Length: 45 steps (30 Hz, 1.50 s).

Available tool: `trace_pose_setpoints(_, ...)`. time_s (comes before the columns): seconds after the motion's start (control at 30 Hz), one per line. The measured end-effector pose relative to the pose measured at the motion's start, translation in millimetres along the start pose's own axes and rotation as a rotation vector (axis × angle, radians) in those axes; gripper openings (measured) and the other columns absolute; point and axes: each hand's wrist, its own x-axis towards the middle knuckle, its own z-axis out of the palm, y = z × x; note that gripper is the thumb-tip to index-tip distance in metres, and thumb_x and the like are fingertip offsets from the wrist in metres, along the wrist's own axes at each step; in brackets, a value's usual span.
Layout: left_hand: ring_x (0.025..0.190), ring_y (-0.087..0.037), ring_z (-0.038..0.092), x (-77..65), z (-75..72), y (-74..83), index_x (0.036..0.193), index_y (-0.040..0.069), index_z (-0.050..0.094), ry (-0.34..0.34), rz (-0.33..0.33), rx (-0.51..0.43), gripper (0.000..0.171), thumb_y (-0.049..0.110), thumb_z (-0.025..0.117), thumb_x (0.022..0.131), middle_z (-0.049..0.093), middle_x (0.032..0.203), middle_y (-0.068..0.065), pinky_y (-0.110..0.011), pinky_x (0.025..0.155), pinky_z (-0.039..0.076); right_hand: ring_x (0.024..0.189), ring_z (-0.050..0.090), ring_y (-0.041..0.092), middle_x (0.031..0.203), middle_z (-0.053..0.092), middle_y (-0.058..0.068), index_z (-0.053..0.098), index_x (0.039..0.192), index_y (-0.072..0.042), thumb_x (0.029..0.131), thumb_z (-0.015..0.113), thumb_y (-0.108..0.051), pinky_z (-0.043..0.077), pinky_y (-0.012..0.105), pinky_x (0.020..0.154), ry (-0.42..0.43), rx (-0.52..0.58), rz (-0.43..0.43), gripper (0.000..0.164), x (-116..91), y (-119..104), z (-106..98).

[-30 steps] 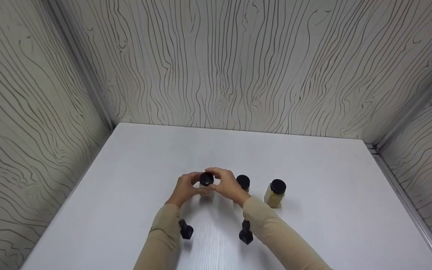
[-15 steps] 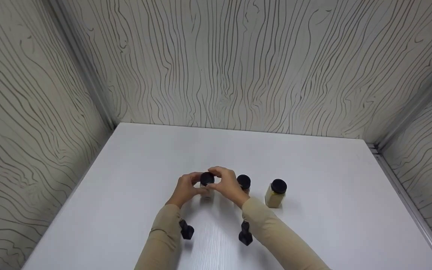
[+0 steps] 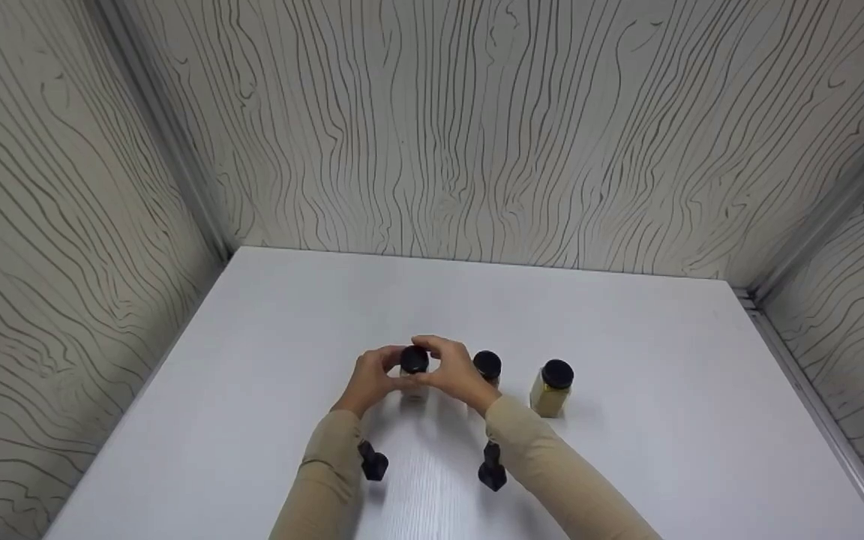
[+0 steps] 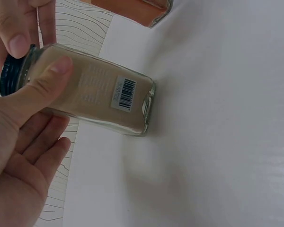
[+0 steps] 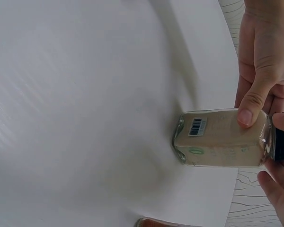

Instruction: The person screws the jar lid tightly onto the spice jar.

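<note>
A glass spice jar (image 4: 94, 87) of beige powder, with a black lid (image 3: 414, 358) on it, stands upright on the white table. My left hand (image 3: 372, 379) grips the jar's body from the left, its thumb (image 5: 248, 113) pressed against the glass near the shoulder. From the right, my right hand (image 3: 456, 371) pinches the lid between thumb and fingers. A barcode sticker (image 4: 123, 93) shows low on the jar. Beside my right wrist stands a second jar (image 3: 487, 364), its black lid visible and its body partly hidden; orange-brown powder fills it in the left wrist view.
A third black-lidded jar (image 3: 550, 399), holding yellowish powder, stands farther right. A black device is worn at the left wrist (image 3: 374, 463) and another at the right wrist (image 3: 492, 474). Wood-patterned walls (image 3: 439, 135) close off the white table (image 3: 664, 360) at the back and sides.
My right hand's fingers have shifted slightly around the lid. The left hand and all the jars stay in place.
</note>
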Motion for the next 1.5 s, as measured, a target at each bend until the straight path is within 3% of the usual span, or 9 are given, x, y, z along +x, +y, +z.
trace_pose_setpoints(0.27, 0.12, -0.035, 0.061, -0.1, -0.9, 0.6, 0.121, -0.004, 0.062, -0.015, -0.026, -0.03, 0.051, 0.006, 0.08, 0.075, 0.067, 0.122, -0.022, -0.045, 0.113, 0.045, 0.123, 0.057, 0.038, 0.129, 0.06, 0.026, 0.056, 0.127, 0.008, 0.082, 0.069, 0.002, 0.05, 0.05, 0.108, 0.005, 0.016, -0.002, 0.047, 0.8, -0.9, 0.1)
trace_pose_setpoints(0.63, 0.117, -0.037, 0.063, -0.4, -0.7, 0.6, 0.119, -0.005, 0.063, -0.001, -0.024, -0.063, 0.05, 0.004, 0.081, 0.074, 0.067, 0.119, -0.024, -0.049, 0.112, 0.046, 0.114, 0.063, 0.039, 0.119, 0.066, 0.026, 0.058, 0.122, 0.01, 0.077, 0.076, 0.0, 0.054, 0.05, 0.101, 0.095, 0.011, 0.018, 0.049, 1.2, -1.4, 1.9)
trace_pose_setpoints(0.83, 0.116, -0.037, 0.063, -0.7, -1.1, 0.8, 0.119, -0.005, 0.063, -0.005, -0.012, -0.012, 0.05, 0.009, 0.081, 0.075, 0.068, 0.119, -0.023, -0.049, 0.11, 0.048, 0.121, 0.059, 0.038, 0.127, 0.061, 0.027, 0.056, 0.126, 0.009, 0.077, 0.076, 0.001, 0.053, 0.049, 0.103, 0.036, 0.018, -0.005, 0.054, 0.7, 0.6, 0.6)
trace_pose_setpoints(1.1, 0.121, -0.035, 0.061, -0.2, -0.7, 1.9, 0.121, -0.004, 0.062, -0.016, -0.039, -0.05, 0.053, 0.005, 0.082, 0.072, 0.067, 0.122, -0.021, -0.047, 0.114, 0.045, 0.127, 0.055, 0.037, 0.133, 0.058, 0.026, 0.053, 0.131, 0.006, 0.081, 0.072, 0.0, 0.049, 0.049, 0.11, -0.022, 0.064, -0.002, 0.054, 0.3, 0.6, -2.2)
trace_pose_setpoints(1.5, 0.121, -0.035, 0.061, 1.3, -1.3, -0.7, 0.12, -0.003, 0.063, -0.017, -0.057, -0.085, 0.052, 0.007, 0.082, 0.073, 0.066, 0.123, -0.021, -0.045, 0.115, 0.044, 0.116, 0.062, 0.037, 0.122, 0.065, 0.026, 0.058, 0.123, 0.008, 0.079, 0.072, 0.003, 0.055, 0.046, 0.1, 0.066, 0.039, 0.007, 0.046, 0.9, -0.1, -0.3)
